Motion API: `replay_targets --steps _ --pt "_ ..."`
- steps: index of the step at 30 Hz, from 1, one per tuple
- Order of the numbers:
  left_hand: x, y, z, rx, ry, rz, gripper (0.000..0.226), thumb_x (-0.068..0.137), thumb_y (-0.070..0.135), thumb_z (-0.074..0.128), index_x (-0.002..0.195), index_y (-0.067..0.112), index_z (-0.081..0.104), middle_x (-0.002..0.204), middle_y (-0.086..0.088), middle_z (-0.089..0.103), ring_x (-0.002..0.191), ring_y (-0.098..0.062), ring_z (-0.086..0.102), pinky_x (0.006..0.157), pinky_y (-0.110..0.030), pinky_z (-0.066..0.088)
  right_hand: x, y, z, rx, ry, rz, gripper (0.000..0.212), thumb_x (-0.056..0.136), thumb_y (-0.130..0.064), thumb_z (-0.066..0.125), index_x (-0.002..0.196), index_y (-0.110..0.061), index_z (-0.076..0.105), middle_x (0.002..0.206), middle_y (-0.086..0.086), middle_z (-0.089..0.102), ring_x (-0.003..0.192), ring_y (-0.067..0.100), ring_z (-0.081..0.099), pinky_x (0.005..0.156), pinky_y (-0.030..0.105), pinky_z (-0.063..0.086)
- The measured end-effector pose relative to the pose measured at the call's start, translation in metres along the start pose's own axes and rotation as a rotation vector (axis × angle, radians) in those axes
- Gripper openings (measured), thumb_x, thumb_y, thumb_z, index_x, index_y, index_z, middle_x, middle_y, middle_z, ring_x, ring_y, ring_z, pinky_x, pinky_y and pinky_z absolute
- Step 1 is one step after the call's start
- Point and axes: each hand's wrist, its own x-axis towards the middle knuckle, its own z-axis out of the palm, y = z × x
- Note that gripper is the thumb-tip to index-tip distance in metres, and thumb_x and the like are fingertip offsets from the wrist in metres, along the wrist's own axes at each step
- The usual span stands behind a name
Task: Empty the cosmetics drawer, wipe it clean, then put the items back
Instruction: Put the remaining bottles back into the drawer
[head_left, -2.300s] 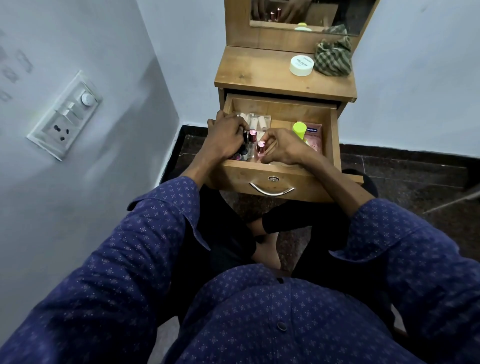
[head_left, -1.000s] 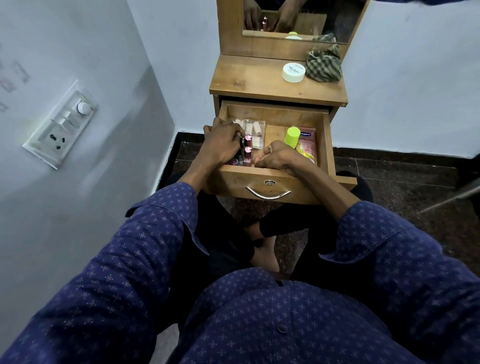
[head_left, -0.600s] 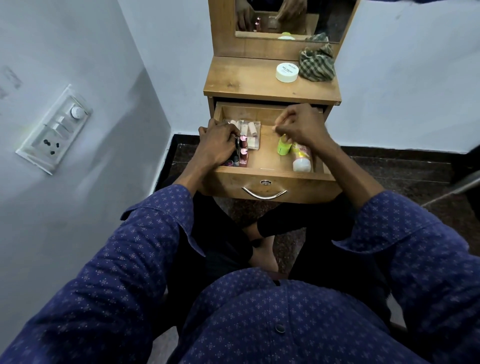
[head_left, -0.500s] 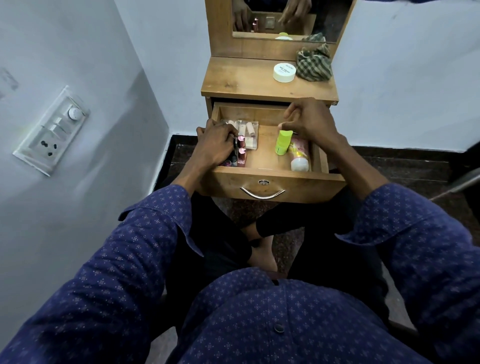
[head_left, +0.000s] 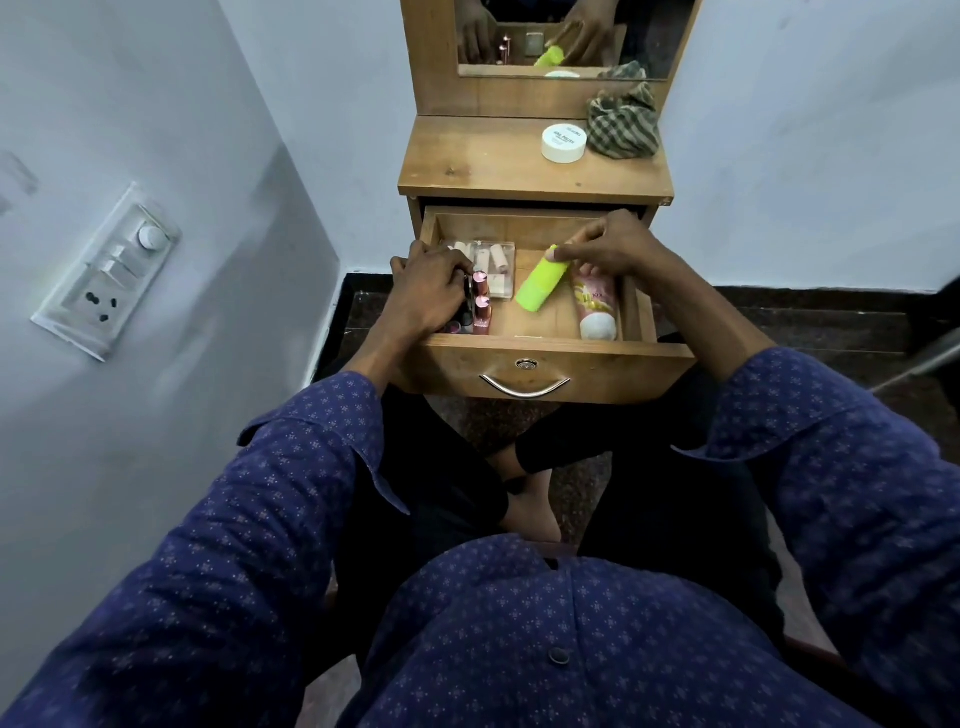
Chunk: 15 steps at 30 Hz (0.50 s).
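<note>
The wooden drawer (head_left: 540, 366) of a small dressing table stands pulled out. My right hand (head_left: 610, 249) pinches the top end of a lime-green bottle (head_left: 540, 286), which leans tilted over the drawer floor. A pink tube with a white cap (head_left: 597, 306) lies along the right side. My left hand (head_left: 428, 291) is closed around dark slim cosmetics at the drawer's left edge, beside two pink lipsticks (head_left: 117, 306) standing upright. Behind them sits a clear box of small pale tubes (head_left: 493, 262).
On the table top (head_left: 478, 166) are a white round jar (head_left: 563, 143) and a crumpled checked cloth (head_left: 623, 127). A mirror (head_left: 571, 36) rises behind. A wall with a switch panel (head_left: 111, 270) is close on the left. My crossed legs are under the drawer.
My right hand left the drawer's front centre, moved to the back right, took the green bottle's top and tipped it over. The pink tube is now uncovered. My left hand stayed on the left items.
</note>
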Motion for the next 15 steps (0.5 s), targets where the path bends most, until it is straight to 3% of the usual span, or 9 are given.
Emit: replay_targets --steps 3,7,12,15 --pt "-0.001 0.001 0.001 0.0 -0.004 -0.001 0.034 0.101 0.017 0.044 0.123 0.019 0.07 0.133 -0.003 0.067 0.13 -0.028 0.042 0.096 -0.047 0.026 -0.005 -0.007 0.0 0.067 -0.049 0.001 0.032 0.081 -0.036 0.088 0.093 -0.01 0.074 0.078 0.003 0.075 0.06 0.006 0.063 0.063 0.02 0.053" --pt "0.0 0.001 0.0 0.018 -0.006 -0.004 0.034 0.1 0.018 0.044 0.122 0.018 0.07 0.134 -0.004 0.066 0.13 -0.029 0.043 0.099 -0.049 0.028 -0.007 -0.014 0.006 -0.084 -0.042 -0.127 0.031 0.079 -0.035 0.09 0.095 -0.013 0.075 0.078 -0.002 0.072 0.058 0.0 0.062 0.054 0.013 0.047" --pt "0.0 0.001 0.0 0.03 -0.009 -0.009 0.034 0.101 0.018 0.043 0.122 0.018 0.07 0.133 -0.005 0.066 0.13 -0.029 0.043 0.099 -0.05 0.029 -0.01 -0.016 0.028 -0.261 -0.054 -0.285 0.035 0.075 -0.032 0.093 0.1 -0.015 0.076 0.088 0.005 0.074 0.077 0.021 0.066 0.069 0.038 0.052" --pt "-0.001 0.001 -0.001 0.028 -0.015 -0.011 0.035 0.1 0.019 0.044 0.123 0.018 0.07 0.133 -0.006 0.067 0.131 -0.029 0.042 0.099 -0.049 0.029 -0.011 -0.02 0.033 -0.387 -0.128 -0.406 0.035 0.078 -0.019 0.09 0.11 -0.015 0.076 0.108 0.009 0.073 0.096 0.028 0.066 0.08 0.037 0.05"
